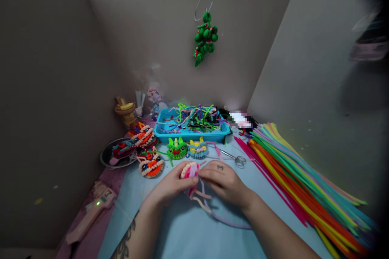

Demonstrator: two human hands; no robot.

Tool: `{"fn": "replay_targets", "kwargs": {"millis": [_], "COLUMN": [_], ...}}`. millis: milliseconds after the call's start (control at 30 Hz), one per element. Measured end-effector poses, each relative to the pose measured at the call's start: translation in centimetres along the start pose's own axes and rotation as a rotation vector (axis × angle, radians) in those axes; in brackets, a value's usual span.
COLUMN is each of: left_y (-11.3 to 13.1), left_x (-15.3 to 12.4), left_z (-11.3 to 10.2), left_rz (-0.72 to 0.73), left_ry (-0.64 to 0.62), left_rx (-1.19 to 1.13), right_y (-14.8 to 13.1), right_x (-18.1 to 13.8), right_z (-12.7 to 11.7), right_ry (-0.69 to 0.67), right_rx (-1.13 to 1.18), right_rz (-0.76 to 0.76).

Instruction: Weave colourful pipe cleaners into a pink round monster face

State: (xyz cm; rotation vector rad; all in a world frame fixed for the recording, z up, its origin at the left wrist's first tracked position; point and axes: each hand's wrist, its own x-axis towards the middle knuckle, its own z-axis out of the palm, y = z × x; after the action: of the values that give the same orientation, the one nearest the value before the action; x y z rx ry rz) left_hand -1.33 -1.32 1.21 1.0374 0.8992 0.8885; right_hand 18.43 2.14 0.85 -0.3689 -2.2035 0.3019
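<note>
A purple worktop [91, 235] carries a light-blue sheet [194, 240]. Scissors [233, 157], a green animal head [176, 151] and a blue animal head [197, 151] lie on the sheet. A blue tray [194, 138] stands at the rear; chenille stems [306, 182] lie at the right. A bowl [104, 159] and a pink glue gun [93, 212] occupy the left.

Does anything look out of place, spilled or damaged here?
Mostly no. The pink piece in the left hand shows no clear damage. What looks odd is the pixelated patch right of the blue tray, hiding what's there; the tray's strips are a tangled heap.
</note>
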Motion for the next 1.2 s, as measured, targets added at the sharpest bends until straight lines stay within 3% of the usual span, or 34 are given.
{"fn": "replay_targets", "kwargs": {"millis": [700, 967, 1200], "left_y": [-0.3, 0.0, -0.3], "left_x": [0.0, 0.1, 0.6], "left_z": [0.3, 0.9, 1.6], "left_rz": [-0.032, 0.091, 0.226], "left_ry": [-0.123, -0.043, 0.104], "left_rx": [-0.041, 0.085, 0.208], "right_y": [0.0, -0.5, -0.6], "right_x": [-0.3, -0.1, -0.1], "right_z": [0.6, 1.1, 1.9], "right_ry": [0.124, 0.255, 0.341], "right_rx": [0.077, 0.153, 0.282], "right_rz": [0.041, 0.154, 0.406]}}
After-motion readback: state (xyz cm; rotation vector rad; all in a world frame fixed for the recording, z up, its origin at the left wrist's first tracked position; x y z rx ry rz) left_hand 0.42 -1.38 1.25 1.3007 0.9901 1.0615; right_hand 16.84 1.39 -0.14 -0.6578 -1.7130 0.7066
